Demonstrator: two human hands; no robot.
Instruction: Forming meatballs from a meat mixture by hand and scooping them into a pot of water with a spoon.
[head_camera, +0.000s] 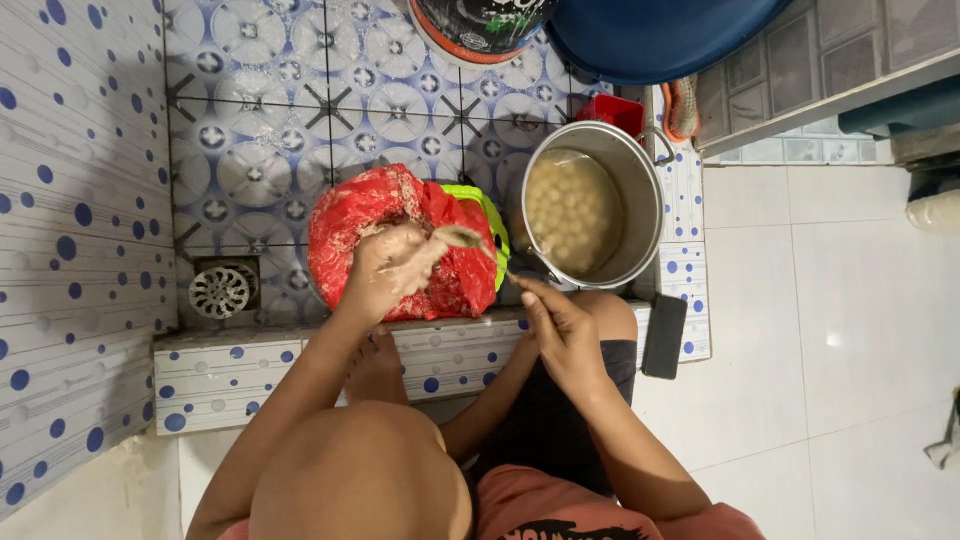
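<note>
My left hand (385, 272) is smeared with pale paste and squeezed around a lump of it, held over a red plastic bag (400, 200) that lines a green basin (492, 222). My right hand (560, 330) grips the handle of a metal spoon (460, 237), whose bowl touches the paste at my left fingers. To the right stands a steel pot (645, 200) filled with water and many small pale balls (572, 210).
A floor drain (218, 291) lies left of the bag. A dotted tile ledge (230, 365) runs in front of my knees. A dark phone (664, 336) rests on the ledge's right end. A blue tub (650, 40) and a dark bucket (480, 25) stand at the top.
</note>
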